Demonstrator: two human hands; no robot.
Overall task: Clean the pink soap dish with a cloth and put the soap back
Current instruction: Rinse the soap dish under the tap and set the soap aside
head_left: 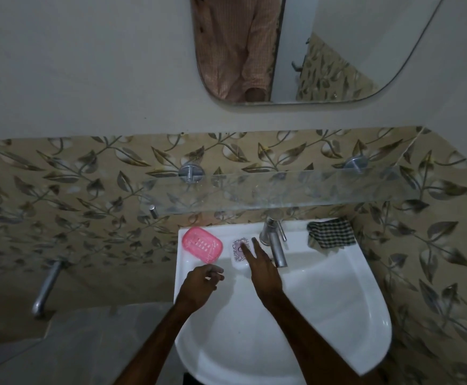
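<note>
The pink soap dish (202, 244) sits empty on the back left rim of the white sink (337, 301). A wrapped white soap bar (239, 252) lies on the rim between the dish and the tap. My right hand (260, 269) reaches over the basin with two straight fingers at the soap's right edge. My left hand (200, 284) hovers just below the dish, fingers loosely curled, holding nothing. A black and white checked cloth (330, 233) lies on the sink's back right corner.
A steel tap (275, 241) stands at the back middle of the sink. A glass shelf (282, 190) on two steel pegs hangs above it, below a mirror (310, 51). A steel pipe (44, 287) sticks out of the tiled wall at the left.
</note>
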